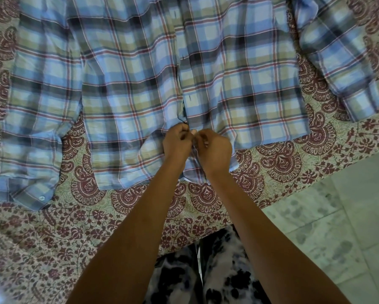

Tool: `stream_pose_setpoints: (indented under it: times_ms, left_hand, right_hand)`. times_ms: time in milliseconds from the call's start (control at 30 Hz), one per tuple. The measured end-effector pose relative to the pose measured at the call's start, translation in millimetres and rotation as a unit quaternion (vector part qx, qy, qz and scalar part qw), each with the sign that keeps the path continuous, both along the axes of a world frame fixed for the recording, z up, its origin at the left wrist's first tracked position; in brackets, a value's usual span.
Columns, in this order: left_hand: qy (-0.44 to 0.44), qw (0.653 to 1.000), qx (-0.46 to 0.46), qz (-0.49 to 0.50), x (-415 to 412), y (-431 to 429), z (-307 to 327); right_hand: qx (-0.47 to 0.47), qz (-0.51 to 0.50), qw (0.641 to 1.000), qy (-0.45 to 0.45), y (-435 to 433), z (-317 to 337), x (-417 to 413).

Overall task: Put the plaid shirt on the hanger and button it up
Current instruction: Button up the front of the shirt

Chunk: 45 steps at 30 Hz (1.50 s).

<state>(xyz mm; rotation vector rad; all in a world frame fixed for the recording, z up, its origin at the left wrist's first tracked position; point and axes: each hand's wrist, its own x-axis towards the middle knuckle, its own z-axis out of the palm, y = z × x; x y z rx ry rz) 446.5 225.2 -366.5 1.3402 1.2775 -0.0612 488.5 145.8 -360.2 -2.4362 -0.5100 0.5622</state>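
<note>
The plaid shirt, blue, olive and red checks, lies spread front up on a patterned bedspread, hem toward me. Its sleeves stretch down the left and off to the upper right. My left hand and my right hand meet at the bottom of the front placket near the hem, each pinching one edge of the fabric. Their fingers hide the button and hole between them. Higher up, the placket lies closed. No hanger is visible; the collar is out of frame.
The bedspread has maroon paisley on beige and ends in an edge running diagonally at lower right. Beyond it is a pale tiled floor. My legs in black-and-white patterned trousers stand against the bed's front edge.
</note>
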Motion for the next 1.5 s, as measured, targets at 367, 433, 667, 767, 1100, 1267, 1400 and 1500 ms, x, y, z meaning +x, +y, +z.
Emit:
stream_pose_setpoints:
  times_ms: [367,433,667,767,1100,1267,1400,1500]
  left_hand:
    - [-0.035,0.985,-0.066,0.158,2.1,-7.4,10.9]
    - [-0.022,0.998,0.038,0.051,-1.8,-5.8,8.2]
    - [-0.013,0.817,0.466,-0.339,-8.9,14.1,3.1]
    - [0.012,0.843,0.437,-0.312,-10.4,13.2,9.8]
    - [0.004,0.964,0.251,-0.086,0.6,38.6,29.5]
    - [-0.021,0.958,0.271,-0.096,16.2,52.5,27.2]
    - [0.023,0.944,0.27,-0.186,25.8,62.3,15.0]
    - [0.045,0.939,0.269,-0.208,25.5,68.4,7.7]
  right_hand:
    - [0.068,-0.119,0.985,0.104,8.0,14.5,4.4]
    - [0.053,-0.126,0.973,0.186,6.6,7.6,15.2]
    - [0.069,-0.142,0.905,0.395,13.4,11.2,46.2]
    - [0.053,-0.124,0.903,0.408,16.8,9.3,48.6]
    - [0.038,0.038,0.992,0.111,21.6,22.1,45.9]
    - [0.002,0.124,0.99,0.068,47.5,14.6,56.0]
    - [-0.076,0.171,0.981,0.042,62.7,6.9,66.4]
    - [-0.105,0.187,0.976,0.041,67.1,3.3,69.1]
